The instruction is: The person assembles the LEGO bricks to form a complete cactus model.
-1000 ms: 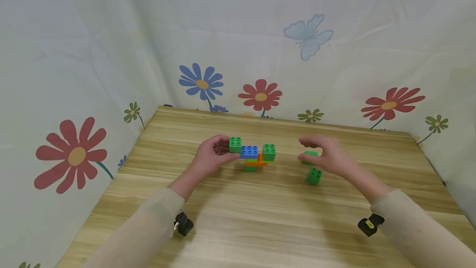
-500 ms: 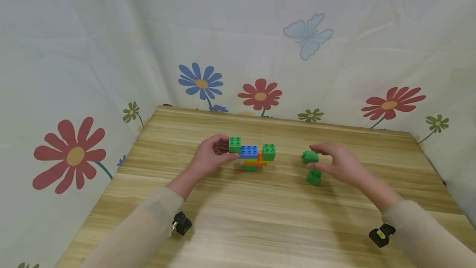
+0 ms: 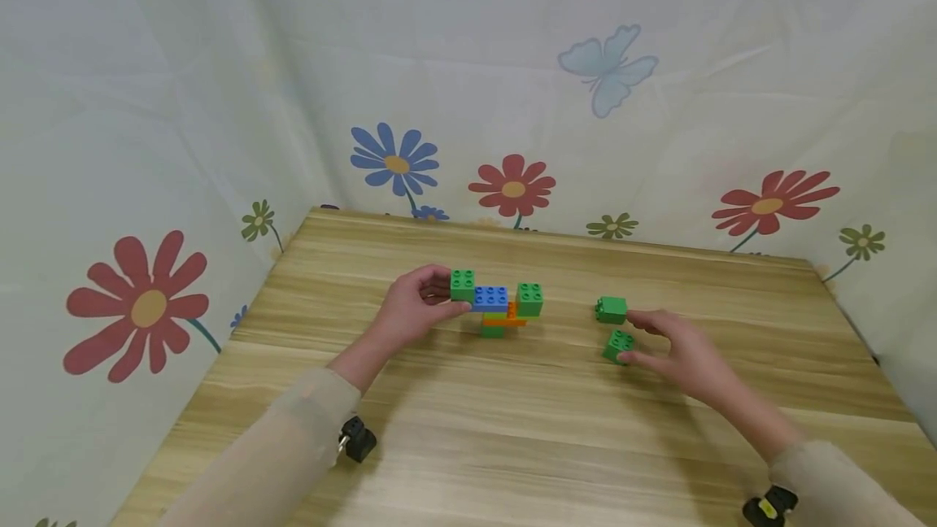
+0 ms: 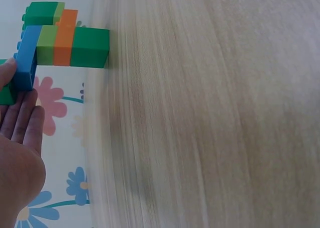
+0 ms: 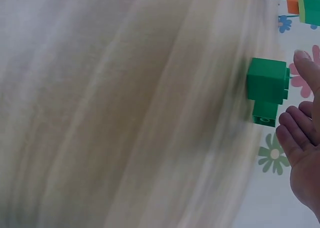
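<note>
My left hand (image 3: 417,307) holds the left end of a built-up toy brick assembly (image 3: 492,299), thumb in front and fingers behind its green brick (image 3: 463,285). A blue brick (image 4: 27,53), a lime brick (image 4: 46,52), an orange plate (image 4: 65,40) and more green bricks make up the rest. To the right, my right hand (image 3: 684,352) reaches with thumb and fingers spread by two loose green bricks. The nearer brick (image 3: 618,346) stands studs up, close to the thumb. The farther brick (image 3: 611,310) lies on its side, studs facing left, near the fingertips.
Both hands work over a wood-grain table (image 3: 468,429). A pale curtain (image 3: 468,63) with printed flowers and a butterfly hangs behind it and at the sides. A small black camera (image 3: 357,439) hangs at the left cuff, another (image 3: 769,504) at the right.
The right hand has moved right and toward me, away from the farther brick, which tipped and now lies on its side. My left hand and the assembly have stayed put.
</note>
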A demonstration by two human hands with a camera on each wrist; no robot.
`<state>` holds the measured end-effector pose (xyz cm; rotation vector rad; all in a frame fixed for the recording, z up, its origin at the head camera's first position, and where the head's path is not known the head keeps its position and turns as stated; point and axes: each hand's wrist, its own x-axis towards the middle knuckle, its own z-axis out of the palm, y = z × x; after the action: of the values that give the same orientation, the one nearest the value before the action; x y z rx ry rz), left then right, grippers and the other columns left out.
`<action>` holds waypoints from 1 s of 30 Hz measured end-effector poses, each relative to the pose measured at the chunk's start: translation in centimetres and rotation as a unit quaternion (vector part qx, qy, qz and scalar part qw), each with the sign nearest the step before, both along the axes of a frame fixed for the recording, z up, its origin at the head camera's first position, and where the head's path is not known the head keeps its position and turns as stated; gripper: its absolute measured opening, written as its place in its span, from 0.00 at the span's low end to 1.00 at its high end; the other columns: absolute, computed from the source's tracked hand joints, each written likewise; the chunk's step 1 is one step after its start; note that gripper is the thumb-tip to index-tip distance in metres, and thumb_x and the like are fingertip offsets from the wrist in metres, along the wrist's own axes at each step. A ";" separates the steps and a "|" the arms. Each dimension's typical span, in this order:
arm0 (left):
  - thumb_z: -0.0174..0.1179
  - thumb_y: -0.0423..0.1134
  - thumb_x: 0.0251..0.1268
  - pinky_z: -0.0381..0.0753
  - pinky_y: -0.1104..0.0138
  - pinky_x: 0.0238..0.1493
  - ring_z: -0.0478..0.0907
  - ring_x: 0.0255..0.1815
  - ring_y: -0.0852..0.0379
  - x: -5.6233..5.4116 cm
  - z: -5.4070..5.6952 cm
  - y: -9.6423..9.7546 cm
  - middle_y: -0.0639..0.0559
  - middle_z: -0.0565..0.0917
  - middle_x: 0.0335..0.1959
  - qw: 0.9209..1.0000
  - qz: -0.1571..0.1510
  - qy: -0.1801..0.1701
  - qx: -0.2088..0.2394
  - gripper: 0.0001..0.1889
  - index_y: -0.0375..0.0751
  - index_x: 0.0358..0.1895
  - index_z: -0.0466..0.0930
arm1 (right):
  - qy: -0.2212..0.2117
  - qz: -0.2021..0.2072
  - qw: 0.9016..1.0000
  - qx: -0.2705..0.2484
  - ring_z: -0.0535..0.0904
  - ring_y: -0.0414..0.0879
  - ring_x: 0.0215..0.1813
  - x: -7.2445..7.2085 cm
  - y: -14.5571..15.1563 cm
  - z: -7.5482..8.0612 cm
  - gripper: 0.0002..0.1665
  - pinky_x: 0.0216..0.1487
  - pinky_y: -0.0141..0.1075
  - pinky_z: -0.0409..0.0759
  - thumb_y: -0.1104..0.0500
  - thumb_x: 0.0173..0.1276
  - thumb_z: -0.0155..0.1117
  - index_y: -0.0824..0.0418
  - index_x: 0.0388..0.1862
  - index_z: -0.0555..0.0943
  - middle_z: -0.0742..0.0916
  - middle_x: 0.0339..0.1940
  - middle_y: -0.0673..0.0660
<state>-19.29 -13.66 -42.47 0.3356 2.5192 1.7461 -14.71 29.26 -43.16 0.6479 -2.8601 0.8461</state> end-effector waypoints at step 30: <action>0.79 0.37 0.64 0.87 0.57 0.61 0.87 0.54 0.48 0.0 0.0 -0.1 0.46 0.88 0.53 1.000 -0.006 -0.004 0.005 0.22 0.40 0.59 0.84 | 0.038 0.000 0.999 -0.037 0.91 0.52 0.45 0.2 -1.1 -2.2 0.20 0.48 0.52 0.91 0.64 0.63 0.82 0.65 0.54 0.88 0.91 0.48 0.57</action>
<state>-19.33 -13.79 -42.47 0.3426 2.4979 1.7537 -14.50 28.19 -45.41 0.6575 -2.7471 0.9010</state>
